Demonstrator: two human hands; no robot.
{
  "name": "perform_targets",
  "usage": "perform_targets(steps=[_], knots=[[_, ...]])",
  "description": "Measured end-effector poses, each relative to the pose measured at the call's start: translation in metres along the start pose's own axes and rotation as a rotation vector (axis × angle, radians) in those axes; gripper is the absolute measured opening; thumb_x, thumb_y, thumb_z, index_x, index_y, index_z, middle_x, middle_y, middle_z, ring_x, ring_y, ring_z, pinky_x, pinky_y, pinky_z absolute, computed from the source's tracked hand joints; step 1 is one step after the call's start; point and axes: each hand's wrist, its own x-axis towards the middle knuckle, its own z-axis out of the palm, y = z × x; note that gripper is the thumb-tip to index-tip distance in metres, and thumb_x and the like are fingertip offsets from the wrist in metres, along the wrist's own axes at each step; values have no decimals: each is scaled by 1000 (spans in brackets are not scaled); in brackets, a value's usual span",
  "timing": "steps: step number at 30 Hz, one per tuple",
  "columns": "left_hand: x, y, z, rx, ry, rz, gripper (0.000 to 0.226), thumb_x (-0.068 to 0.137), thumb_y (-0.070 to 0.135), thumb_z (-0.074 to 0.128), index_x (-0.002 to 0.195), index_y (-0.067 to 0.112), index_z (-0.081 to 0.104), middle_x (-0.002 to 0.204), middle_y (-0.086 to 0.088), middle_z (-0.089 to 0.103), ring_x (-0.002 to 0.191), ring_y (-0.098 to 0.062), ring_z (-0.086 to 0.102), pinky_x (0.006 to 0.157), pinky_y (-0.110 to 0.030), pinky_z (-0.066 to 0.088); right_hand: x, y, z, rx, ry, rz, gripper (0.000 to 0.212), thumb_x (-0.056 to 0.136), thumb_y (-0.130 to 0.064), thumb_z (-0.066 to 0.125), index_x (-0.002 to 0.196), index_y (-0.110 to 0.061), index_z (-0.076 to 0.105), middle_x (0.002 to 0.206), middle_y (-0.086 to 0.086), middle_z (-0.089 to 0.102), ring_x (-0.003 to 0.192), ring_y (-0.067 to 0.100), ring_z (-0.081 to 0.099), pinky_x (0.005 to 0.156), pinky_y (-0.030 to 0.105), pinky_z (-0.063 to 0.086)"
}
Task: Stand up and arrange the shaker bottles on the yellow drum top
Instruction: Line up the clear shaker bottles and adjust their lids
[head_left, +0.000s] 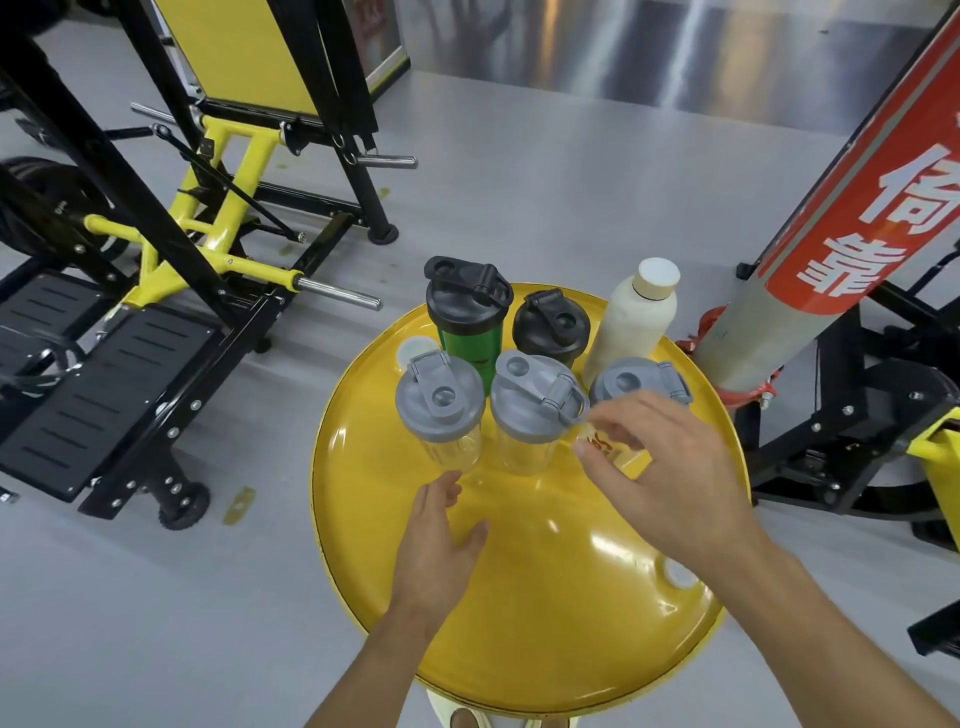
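Several shaker bottles stand upright on the far half of the yellow drum top. At the back are a green bottle with a black lid, a short black bottle and a cream bottle with a white cap. In front stand three clear bottles with grey lids: left, middle and right. My right hand hovers over the right clear bottle, fingers spread, covering its body. My left hand lies flat and open just below the left clear bottle, fingertips close to its base.
A yellow and black gym machine with black footplates stands to the left. On the right leans a grey and red padded pole with white characters, beside a black frame. A white bung sits in the drum top.
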Motion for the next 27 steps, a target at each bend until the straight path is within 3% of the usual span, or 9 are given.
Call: perform_targets(steps=[4,8,10,17,22,27], knots=[[-2,-1,-5,17,7,8,58,90,28,74,140,32,45,123,16,51,118,3,51,94,-25,50,38,-23,-10,-72,-33,-94,25,89,-44,68,106,-25,68,93,-17,54,88,3,48,75,26,44],[-4,-1,-11,11,23,3,58,91,28,73,140,34,45,125,17,52,120,2,51,90,-16,46,70,-30,-7,-219,-235,-87,54,87,-55,66,130,-24,59,120,-7,58,111,16,52,93,34,46],[-5,-2,-13,6,29,3,57,91,28,73,140,34,46,125,18,52,121,2,50,90,-15,45,82,-30,-2,-324,-335,-115,59,85,-58,65,132,-23,56,120,-4,57,111,19,51,94,37,45],[-10,-3,-16,-6,54,8,53,91,28,74,137,34,48,124,17,52,120,4,50,95,-21,49,106,-29,4,-485,-552,-162,34,80,-55,64,92,-23,58,88,-6,49,84,19,51,69,35,45],[-13,-5,-16,-2,47,11,52,91,30,73,138,31,49,125,17,52,121,1,51,97,-22,49,115,-26,3,-442,-627,-180,26,82,-44,69,95,-23,60,91,-5,50,84,19,53,75,42,52],[-13,-6,-17,2,42,2,53,91,31,74,139,31,49,126,17,52,122,2,51,94,-18,47,121,-21,2,-437,-647,-235,30,85,-36,70,113,-26,64,100,-5,52,95,20,52,82,43,51]])
